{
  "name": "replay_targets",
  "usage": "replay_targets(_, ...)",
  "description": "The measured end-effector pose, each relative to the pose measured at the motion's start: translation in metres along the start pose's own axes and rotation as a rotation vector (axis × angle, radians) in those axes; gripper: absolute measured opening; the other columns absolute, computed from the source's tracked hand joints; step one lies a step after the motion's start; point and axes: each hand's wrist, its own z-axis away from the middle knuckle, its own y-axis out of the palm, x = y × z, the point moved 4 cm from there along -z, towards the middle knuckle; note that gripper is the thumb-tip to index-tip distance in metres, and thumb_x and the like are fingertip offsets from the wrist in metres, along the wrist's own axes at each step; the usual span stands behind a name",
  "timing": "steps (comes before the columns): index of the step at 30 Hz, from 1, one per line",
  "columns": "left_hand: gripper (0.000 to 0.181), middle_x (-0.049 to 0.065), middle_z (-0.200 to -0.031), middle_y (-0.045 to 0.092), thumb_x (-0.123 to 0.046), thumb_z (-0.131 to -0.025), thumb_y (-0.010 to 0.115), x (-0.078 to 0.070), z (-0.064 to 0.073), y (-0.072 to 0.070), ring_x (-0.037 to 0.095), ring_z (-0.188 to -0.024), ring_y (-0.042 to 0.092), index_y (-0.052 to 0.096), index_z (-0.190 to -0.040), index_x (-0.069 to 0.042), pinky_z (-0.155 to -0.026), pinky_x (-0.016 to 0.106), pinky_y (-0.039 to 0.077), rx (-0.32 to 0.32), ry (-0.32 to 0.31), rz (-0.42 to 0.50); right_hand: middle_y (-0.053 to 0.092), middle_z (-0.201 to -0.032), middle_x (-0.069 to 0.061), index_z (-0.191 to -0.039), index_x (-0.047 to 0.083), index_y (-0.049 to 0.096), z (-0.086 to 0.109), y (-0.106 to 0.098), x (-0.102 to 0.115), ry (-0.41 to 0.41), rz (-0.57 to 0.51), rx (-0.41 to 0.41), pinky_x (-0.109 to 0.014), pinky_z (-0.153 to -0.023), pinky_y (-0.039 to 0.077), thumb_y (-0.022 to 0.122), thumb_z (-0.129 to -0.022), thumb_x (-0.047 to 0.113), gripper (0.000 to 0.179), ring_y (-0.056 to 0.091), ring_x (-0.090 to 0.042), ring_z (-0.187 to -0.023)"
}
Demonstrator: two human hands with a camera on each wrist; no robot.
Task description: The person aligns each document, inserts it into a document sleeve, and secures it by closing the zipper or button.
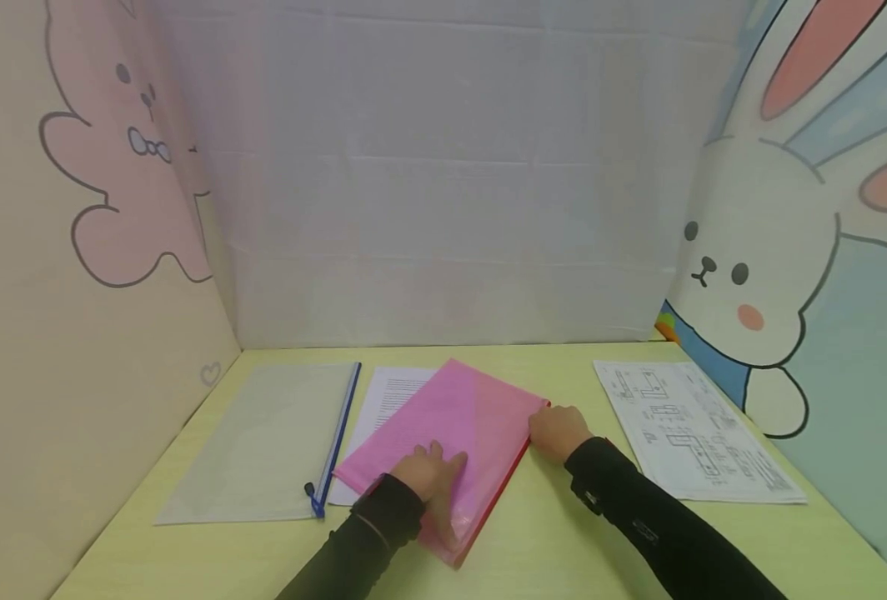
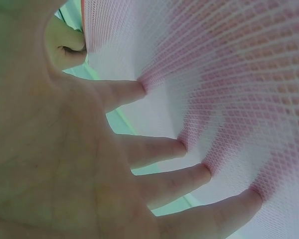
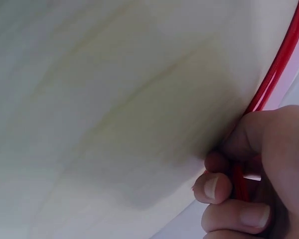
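Note:
A pink mesh zipper file bag [image 1: 443, 417] lies at a slant in the middle of the table, its red zipper edge [image 3: 284, 55] toward the right. Fingers spread, my left hand [image 1: 430, 482] rests on the bag's near part; in the left wrist view the fingertips [image 2: 204, 171] press dimples into the mesh. At the far right corner my right hand [image 1: 559, 432] pinches the zipper edge, the red strip passing between thumb and curled fingers [image 3: 214, 188]. Under the bag, a printed sheet [image 1: 383, 408] shows at its left side, the rest of it hidden.
To the left lies a pale file bag [image 1: 256, 446] with a blue zipper edge [image 1: 346, 417] and a blue pull at its near end. Printed sheets with line drawings [image 1: 694, 433] lie at the right. Walls with cartoon animals and a white sheet [image 1: 451, 175] enclose the table.

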Motion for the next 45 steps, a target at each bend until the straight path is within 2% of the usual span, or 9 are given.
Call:
replay_targets(7, 0.121, 0.024, -0.142, 0.049, -0.053, -0.047, 0.101, 0.001, 0.0, 0.0, 0.041, -0.122, 0.052, 0.048, -0.15, -0.018, -0.092, 0.053, 0.053, 0.017, -0.009, 0.012, 0.052, -0.065, -0.008, -0.076, 0.001, 0.062, -0.002, -0.001, -0.006, 0.059, -0.025, 0.031, -0.049, -0.06, 0.053, 0.058, -0.097, 0.008, 0.022, 0.05, -0.024, -0.057)
replay_targets(14, 0.12, 0.025, -0.143, 0.048, -0.054, -0.047, 0.1, 0.002, 0.0, 0.001, 0.041, -0.123, 0.052, 0.049, -0.149, -0.018, -0.092, 0.054, 0.053, 0.007, 0.004, 0.01, 0.05, -0.063, -0.005, -0.072, 0.005, 0.059, -0.003, -0.002, -0.008, 0.05, -0.013, 0.005, -0.047, -0.058, 0.053, 0.06, -0.096, 0.008, 0.024, 0.049, -0.023, -0.056)
replay_targets(23, 0.12, 0.023, -0.144, 0.046, -0.051, -0.048, 0.101, 0.002, 0.001, 0.001, 0.039, -0.122, 0.051, 0.047, -0.151, -0.019, -0.09, 0.052, 0.054, 0.03, 0.003, 0.027, 0.052, -0.063, -0.005, -0.071, 0.005, 0.057, 0.001, -0.002, -0.01, 0.047, -0.006, 0.008, -0.048, -0.058, 0.054, 0.06, -0.095, 0.009, 0.025, 0.051, -0.023, -0.057)
replay_targets(34, 0.121, 0.023, -0.152, 0.04, -0.05, -0.05, 0.101, 0.003, 0.0, 0.0, 0.041, -0.133, 0.045, 0.044, -0.153, -0.021, -0.095, 0.056, 0.052, 0.077, -0.001, 0.032, 0.052, -0.065, -0.006, -0.073, 0.004, 0.058, 0.006, -0.004, -0.013, 0.052, -0.023, 0.026, -0.047, -0.059, 0.053, 0.06, -0.096, 0.009, 0.023, 0.051, -0.023, -0.058)
replay_targets(45, 0.122, 0.023, -0.154, 0.039, -0.048, -0.05, 0.101, 0.003, 0.002, 0.0, 0.043, -0.137, 0.042, 0.043, -0.154, -0.021, -0.097, 0.056, 0.051, 0.059, 0.012, 0.04, 0.057, -0.067, -0.007, -0.076, 0.003, 0.062, 0.004, -0.002, -0.02, 0.08, -0.024, 0.05, -0.047, -0.061, 0.054, 0.06, -0.096, 0.01, 0.021, 0.054, -0.024, -0.06)
